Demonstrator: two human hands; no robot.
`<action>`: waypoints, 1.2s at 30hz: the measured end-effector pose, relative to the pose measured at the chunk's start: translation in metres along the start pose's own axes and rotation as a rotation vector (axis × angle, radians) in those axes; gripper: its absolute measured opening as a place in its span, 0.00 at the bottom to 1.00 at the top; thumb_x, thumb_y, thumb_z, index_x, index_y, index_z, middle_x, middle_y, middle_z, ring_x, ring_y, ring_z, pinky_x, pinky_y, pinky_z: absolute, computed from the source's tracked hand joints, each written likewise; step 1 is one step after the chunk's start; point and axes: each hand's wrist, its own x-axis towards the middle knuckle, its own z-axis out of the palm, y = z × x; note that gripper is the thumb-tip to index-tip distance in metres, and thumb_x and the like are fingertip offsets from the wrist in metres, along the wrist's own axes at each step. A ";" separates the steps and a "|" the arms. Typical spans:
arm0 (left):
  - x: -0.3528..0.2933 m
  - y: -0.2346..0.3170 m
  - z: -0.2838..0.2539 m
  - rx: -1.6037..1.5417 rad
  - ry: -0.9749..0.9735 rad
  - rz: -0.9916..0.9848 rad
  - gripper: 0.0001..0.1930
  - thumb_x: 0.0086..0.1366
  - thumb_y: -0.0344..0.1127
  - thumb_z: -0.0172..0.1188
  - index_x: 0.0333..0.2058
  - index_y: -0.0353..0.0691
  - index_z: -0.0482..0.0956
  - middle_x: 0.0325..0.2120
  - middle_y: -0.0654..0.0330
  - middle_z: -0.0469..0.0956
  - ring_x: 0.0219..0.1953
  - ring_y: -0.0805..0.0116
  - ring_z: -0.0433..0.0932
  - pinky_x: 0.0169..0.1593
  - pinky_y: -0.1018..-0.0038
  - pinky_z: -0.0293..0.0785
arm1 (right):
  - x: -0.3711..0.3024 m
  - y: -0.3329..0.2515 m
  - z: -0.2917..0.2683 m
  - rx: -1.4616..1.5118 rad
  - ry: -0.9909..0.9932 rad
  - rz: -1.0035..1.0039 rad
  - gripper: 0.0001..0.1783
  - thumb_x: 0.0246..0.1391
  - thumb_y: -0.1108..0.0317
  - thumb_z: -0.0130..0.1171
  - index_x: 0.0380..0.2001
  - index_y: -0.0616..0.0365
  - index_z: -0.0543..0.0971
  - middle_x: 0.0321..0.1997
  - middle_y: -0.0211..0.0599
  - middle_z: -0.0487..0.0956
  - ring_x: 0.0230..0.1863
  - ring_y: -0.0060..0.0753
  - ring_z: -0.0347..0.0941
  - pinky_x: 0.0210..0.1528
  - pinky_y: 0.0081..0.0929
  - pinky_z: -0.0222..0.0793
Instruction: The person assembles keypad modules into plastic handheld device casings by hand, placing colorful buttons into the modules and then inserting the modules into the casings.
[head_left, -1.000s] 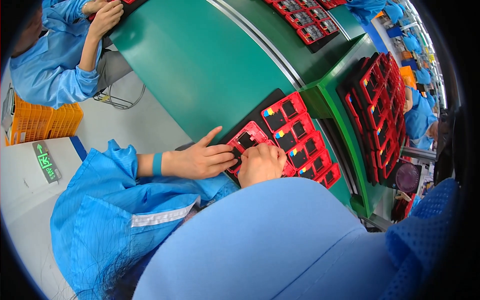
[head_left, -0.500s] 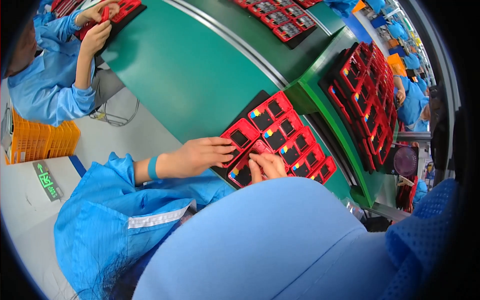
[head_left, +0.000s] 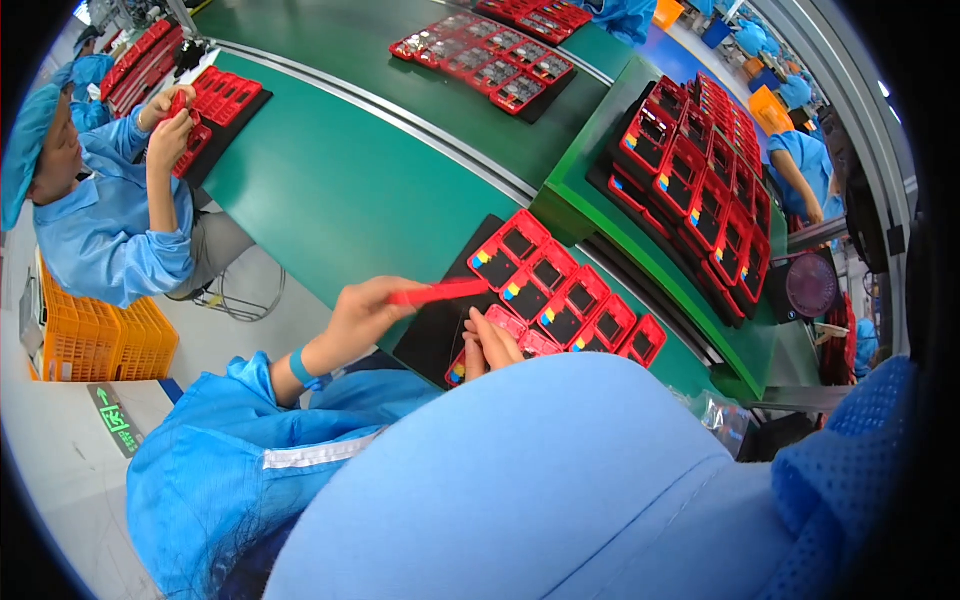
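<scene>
My left hand point(head_left: 362, 315) grips a thin red plastic case point(head_left: 445, 291), seen nearly edge-on and raised above a black mat point(head_left: 425, 335). Close below that case, my right hand point(head_left: 493, 343) has its fingers stretched out, with the thumb apart and nothing visible between them. The cap brim hides the rest of it. Under and beside the right hand lie several red cases point(head_left: 552, 273) in rows, each with a black inside, a dark square window and coloured patches. One red case point(head_left: 457, 372) is partly covered by the right hand.
A green raised stand point(head_left: 575, 175) at the right holds stacked trays of red cases point(head_left: 690, 180). More filled red cases point(head_left: 480, 60) lie beyond a metal rail point(head_left: 400, 120). A co-worker point(head_left: 110, 210) sits at the far left, handling a red piece. An orange crate point(head_left: 140, 340) stands below.
My left hand has lifted a red case off the mat and tilted it on edge. My right hand has shifted left, its fingers straighter. The view has turned slightly.
</scene>
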 end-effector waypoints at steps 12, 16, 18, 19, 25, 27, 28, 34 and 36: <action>-0.014 0.059 0.044 -1.177 0.090 -0.403 0.20 0.78 0.37 0.49 0.62 0.33 0.66 0.59 0.50 0.73 0.60 0.60 0.76 0.66 0.58 0.74 | 0.013 0.000 0.012 0.864 0.177 0.404 0.35 0.61 0.77 0.63 0.68 0.65 0.61 0.63 0.50 0.71 0.59 0.42 0.74 0.59 0.37 0.75; -0.015 0.057 0.045 -1.116 0.034 -0.455 0.21 0.77 0.36 0.51 0.63 0.32 0.66 0.59 0.50 0.73 0.60 0.59 0.76 0.65 0.59 0.75 | 0.021 -0.001 -0.004 1.126 0.084 0.536 0.23 0.66 0.74 0.57 0.61 0.66 0.66 0.56 0.48 0.77 0.52 0.38 0.79 0.56 0.37 0.77; -0.015 0.046 0.041 -1.144 -0.083 -0.404 0.22 0.75 0.34 0.53 0.63 0.31 0.67 0.58 0.50 0.74 0.59 0.59 0.77 0.64 0.59 0.76 | 0.024 -0.001 -0.008 1.079 0.076 0.559 0.20 0.68 0.74 0.56 0.59 0.66 0.67 0.53 0.47 0.79 0.49 0.37 0.80 0.54 0.37 0.78; -0.014 0.045 0.041 -1.143 -0.084 -0.409 0.22 0.75 0.34 0.53 0.63 0.31 0.67 0.58 0.50 0.74 0.59 0.59 0.77 0.64 0.59 0.76 | 0.025 -0.002 -0.010 1.049 0.069 0.543 0.19 0.67 0.73 0.56 0.59 0.66 0.68 0.52 0.46 0.80 0.48 0.36 0.81 0.53 0.36 0.78; -0.007 0.039 0.039 -0.870 -0.011 -0.459 0.19 0.70 0.30 0.60 0.57 0.31 0.75 0.51 0.51 0.80 0.53 0.65 0.80 0.58 0.66 0.78 | 0.029 -0.013 -0.015 1.017 0.071 0.590 0.19 0.67 0.73 0.57 0.58 0.66 0.69 0.50 0.46 0.81 0.45 0.34 0.81 0.50 0.32 0.78; -0.006 0.031 0.035 -0.768 -0.002 -0.507 0.17 0.67 0.28 0.63 0.54 0.31 0.79 0.47 0.53 0.83 0.50 0.68 0.81 0.55 0.69 0.79 | 0.027 -0.012 -0.014 1.016 0.070 0.586 0.19 0.67 0.73 0.58 0.57 0.66 0.69 0.49 0.46 0.82 0.44 0.33 0.81 0.50 0.31 0.78; -0.005 0.031 0.034 -0.767 -0.001 -0.509 0.17 0.67 0.28 0.63 0.54 0.31 0.79 0.47 0.53 0.83 0.50 0.68 0.81 0.55 0.69 0.79 | 0.026 -0.009 -0.013 0.974 0.070 0.566 0.19 0.66 0.73 0.59 0.57 0.66 0.69 0.49 0.46 0.82 0.44 0.32 0.81 0.50 0.31 0.77; 0.001 0.032 0.027 -0.840 -0.130 -0.557 0.17 0.65 0.26 0.65 0.52 0.32 0.79 0.45 0.56 0.83 0.47 0.69 0.82 0.55 0.70 0.79 | 0.029 -0.015 -0.017 0.876 0.066 0.561 0.20 0.65 0.74 0.60 0.56 0.66 0.70 0.48 0.46 0.83 0.42 0.30 0.81 0.50 0.29 0.77; 0.000 0.024 0.025 -0.900 -0.170 -0.460 0.18 0.65 0.26 0.65 0.53 0.33 0.78 0.46 0.57 0.82 0.48 0.69 0.81 0.55 0.71 0.79 | 0.029 -0.015 -0.016 0.888 0.048 0.592 0.19 0.65 0.74 0.60 0.56 0.66 0.70 0.48 0.45 0.82 0.42 0.30 0.81 0.50 0.29 0.77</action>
